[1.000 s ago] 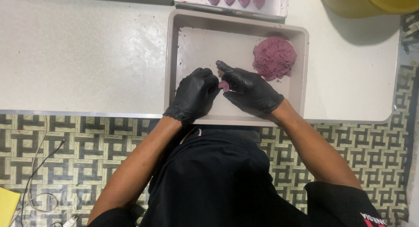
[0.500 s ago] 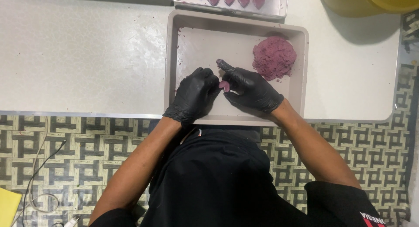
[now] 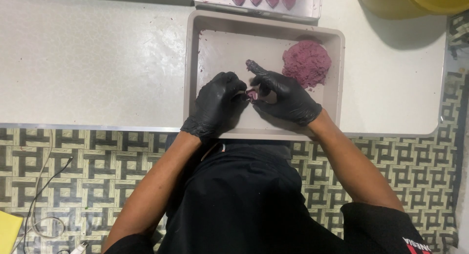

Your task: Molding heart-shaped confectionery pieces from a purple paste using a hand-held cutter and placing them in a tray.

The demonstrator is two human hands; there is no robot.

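Observation:
Both my hands wear black gloves and meet over a beige rectangular tray. My right hand pinches a small pink-purple piece of dough between thumb and fingers, its forefinger raised and smeared with purple. My left hand is curled with its fingertips touching the same small piece. A mound of purple dough lies in the tray's far right corner, just beyond my right hand.
A metal tray with several purple heart-shaped pieces sits behind the beige tray. A yellow tub stands at the back right. The white table's front edge runs below the tray; a patterned floor with a cable lies beneath.
My hands stay together over the tray; the fingers have shifted slightly around the small piece, and my right forefinger has lifted a little.

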